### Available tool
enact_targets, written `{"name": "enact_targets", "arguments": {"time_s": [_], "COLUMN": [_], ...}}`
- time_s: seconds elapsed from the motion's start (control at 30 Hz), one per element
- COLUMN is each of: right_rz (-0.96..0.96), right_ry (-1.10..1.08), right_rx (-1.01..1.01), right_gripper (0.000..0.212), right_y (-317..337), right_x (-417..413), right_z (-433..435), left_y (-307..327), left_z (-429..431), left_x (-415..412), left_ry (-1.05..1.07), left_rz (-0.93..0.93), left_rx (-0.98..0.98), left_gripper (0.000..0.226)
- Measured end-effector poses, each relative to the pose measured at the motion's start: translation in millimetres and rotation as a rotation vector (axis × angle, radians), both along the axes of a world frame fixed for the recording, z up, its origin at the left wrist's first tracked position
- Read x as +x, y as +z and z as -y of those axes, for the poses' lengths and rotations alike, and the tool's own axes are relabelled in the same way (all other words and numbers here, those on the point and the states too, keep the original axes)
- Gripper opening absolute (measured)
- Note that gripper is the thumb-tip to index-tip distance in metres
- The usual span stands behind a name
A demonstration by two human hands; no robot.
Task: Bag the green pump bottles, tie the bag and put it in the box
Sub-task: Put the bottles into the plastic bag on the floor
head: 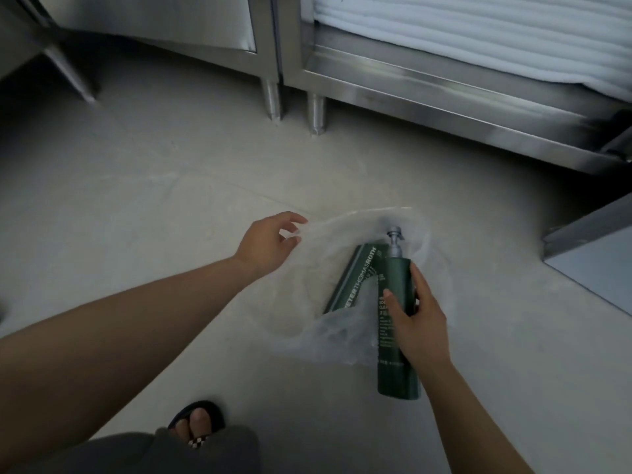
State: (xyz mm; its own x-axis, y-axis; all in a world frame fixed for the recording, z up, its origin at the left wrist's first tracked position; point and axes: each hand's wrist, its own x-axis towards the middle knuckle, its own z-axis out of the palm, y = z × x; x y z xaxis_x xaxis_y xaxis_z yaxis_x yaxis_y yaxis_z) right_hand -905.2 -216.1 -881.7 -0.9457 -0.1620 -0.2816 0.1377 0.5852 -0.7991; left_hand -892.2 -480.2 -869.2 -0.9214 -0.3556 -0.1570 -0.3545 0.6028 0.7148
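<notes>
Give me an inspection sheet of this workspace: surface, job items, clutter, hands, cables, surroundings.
Surface: pale grey floor, bare apart from the job items.
Job's things: clear plastic bag lying open on the floor; one green bottle already lying inside it; second green pump bottle going in pump first. No box in view.
Clutter: nothing seen.
Hands: left hand pinches the bag's rim and holds the mouth open; right hand grips the second bottle around its middle.
Cables: nothing seen.
Surroundings: stainless steel cabinets on short legs; folded white towels on the right-hand shelf; a sandalled foot at the bottom edge.
</notes>
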Motion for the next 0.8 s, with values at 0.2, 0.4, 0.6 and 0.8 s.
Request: {"name": "enact_targets", "arguments": {"time_s": [0.2, 0.4, 0.6, 0.8], "right_rz": [0.004, -0.118, -0.202, -0.204], "right_ry": [-0.100, -0.140, -0.163, -0.213], "right_rx": [0.016, -0.068, -0.238, -0.333], "right_gripper": [0.062, 0.063, 0.064, 0.070], "right_y": [7.0, 41.7, 70.6, 77.1], "right_x": [3.0, -12.7, -22.9, -29.3], "right_z": [-14.2, 8.2, 48.1, 80.7], "left_y": [-15.6, -17.9, -12.1, -9.2], "left_z": [-20.9, -27.0, -19.9, -6.9], "left_x": [-14.7, -15.3, -12.3, -6.7], "left_ry": [-0.116, -0.245, -0.207, -0.105], "left_rz": [-0.021, 0.003, -0.095, -0.042], "left_rx": [0.038, 0.042, 0.088, 0.109], "left_gripper": [0.032, 0.066, 0.052, 0.047]}}
